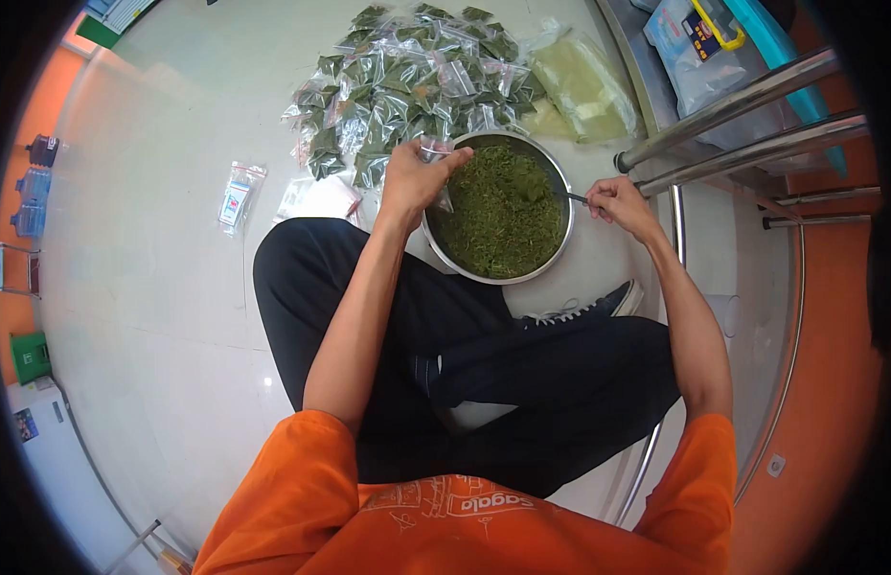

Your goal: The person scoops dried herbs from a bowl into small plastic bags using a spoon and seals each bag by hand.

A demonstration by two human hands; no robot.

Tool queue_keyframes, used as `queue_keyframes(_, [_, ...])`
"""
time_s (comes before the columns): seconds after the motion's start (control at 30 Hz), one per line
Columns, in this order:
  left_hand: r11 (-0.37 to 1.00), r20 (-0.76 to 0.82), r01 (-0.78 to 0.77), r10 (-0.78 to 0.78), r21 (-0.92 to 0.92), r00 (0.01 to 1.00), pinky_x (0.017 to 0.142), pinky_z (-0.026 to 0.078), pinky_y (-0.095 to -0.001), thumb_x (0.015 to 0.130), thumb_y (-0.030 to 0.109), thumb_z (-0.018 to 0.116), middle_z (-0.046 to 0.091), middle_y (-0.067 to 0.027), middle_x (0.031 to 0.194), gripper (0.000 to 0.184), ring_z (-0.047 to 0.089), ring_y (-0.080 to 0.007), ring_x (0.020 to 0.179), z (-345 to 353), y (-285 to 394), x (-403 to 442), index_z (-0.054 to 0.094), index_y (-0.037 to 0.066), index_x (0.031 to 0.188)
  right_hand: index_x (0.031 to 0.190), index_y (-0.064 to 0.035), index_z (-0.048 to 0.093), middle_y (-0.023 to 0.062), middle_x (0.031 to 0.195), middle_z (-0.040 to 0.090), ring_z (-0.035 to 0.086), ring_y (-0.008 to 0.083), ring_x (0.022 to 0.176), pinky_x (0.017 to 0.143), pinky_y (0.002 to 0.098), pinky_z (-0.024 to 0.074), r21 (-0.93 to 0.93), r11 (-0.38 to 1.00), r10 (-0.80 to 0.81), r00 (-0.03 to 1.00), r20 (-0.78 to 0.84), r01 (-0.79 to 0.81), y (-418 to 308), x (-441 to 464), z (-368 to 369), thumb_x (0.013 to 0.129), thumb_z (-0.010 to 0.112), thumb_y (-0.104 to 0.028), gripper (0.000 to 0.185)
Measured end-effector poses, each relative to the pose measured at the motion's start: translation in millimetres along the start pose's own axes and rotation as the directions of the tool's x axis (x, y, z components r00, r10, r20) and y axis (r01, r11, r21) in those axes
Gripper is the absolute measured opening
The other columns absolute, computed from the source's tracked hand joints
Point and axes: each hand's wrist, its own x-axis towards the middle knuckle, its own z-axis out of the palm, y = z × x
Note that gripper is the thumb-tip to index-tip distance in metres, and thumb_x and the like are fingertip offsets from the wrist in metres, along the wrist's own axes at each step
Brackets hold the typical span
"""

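Observation:
A round metal bowl (500,281) on the floor in front of my crossed legs holds chopped dried green leaves (498,225). My right hand (621,207) pinches the dark handle of a spoon (577,198) at the bowl's right rim; the spoon's head is among the leaves, partly covered. At the upper left rim my left hand (414,182) grips a small clear zip bag (445,201), partly hidden behind the fingers. Just beyond the bowl lies a heap of filled zip bags (398,86) with green contents.
A large clear bag with yellowish-green contents (589,86) lies behind the bowl. Flat stacked bags (316,199) and a small printed packet (239,198) are on the floor to the left. Metal rails (742,105) of a rack stand close on the right.

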Motion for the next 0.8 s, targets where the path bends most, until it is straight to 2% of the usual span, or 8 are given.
queue_keyframes(0.23, [1.0, -0.026, -0.008, 0.008, 0.024, 1.0, 0.089, 0.049, -0.0352, 0.075, 0.04, 0.087, 0.069, -0.017, 0.101, 0.06, 0.065, -0.0232, 0.095, 0, 2, -2, 0.067, -0.004, 0.111, 0.083, -0.0005, 0.068, 0.0018, 0.065, 0.063, 0.052, 0.0067, 0.053, 0.049, 0.0221, 0.0396, 0.001, 1.0, 0.026, 1.0, 0.001, -0.026, 4, 4, 2, 0.087, 0.061, -0.01, 0.013])
queue_keyframes(0.4, [0.999, -0.027, -0.021, 0.022, 0.049, 0.999, 0.088, 0.05, -0.0354, 0.076, 0.04, 0.086, 0.07, -0.0155, 0.1, 0.055, 0.065, -0.0223, 0.094, 0, -3, 3, 0.069, -0.002, 0.107, 0.081, -0.0008, 0.069, 0.001, 0.063, 0.063, 0.048, 0.0064, 0.051, 0.047, 0.0239, 0.0364, 0.009, 1.0, -0.004, 1.0, -0.018, 0.004, 3, 3, 3, 0.087, 0.062, -0.013, 0.016])
queue_keyframes(0.63, [0.999, -0.026, -0.042, 0.043, 0.026, 0.999, 0.087, 0.049, -0.0352, 0.076, 0.038, 0.086, 0.07, -0.0151, 0.099, 0.05, 0.065, -0.0214, 0.093, 1, -6, 5, 0.069, -0.001, 0.102, 0.081, -0.0009, 0.069, 0.001, 0.065, 0.064, 0.049, 0.0057, 0.052, 0.047, 0.0239, 0.0362, -0.028, 0.999, -0.034, 0.998, -0.061, 0.032, 4, 3, 2, 0.087, 0.062, -0.013, 0.015])
queue_keyframes(0.8, [0.998, -0.021, -0.051, 0.051, 0.022, 0.998, 0.084, 0.051, -0.0359, 0.075, 0.039, 0.086, 0.07, -0.015, 0.098, 0.05, 0.065, -0.0211, 0.094, 1, -6, 3, 0.069, 0.0, 0.102, 0.079, -0.0016, 0.069, 0.0008, 0.065, 0.064, 0.055, 0.0079, 0.058, 0.055, 0.0261, 0.042, -0.089, 0.994, -0.078, 0.993, -0.086, 0.07, 0, 3, 3, 0.087, 0.061, -0.012, 0.015])
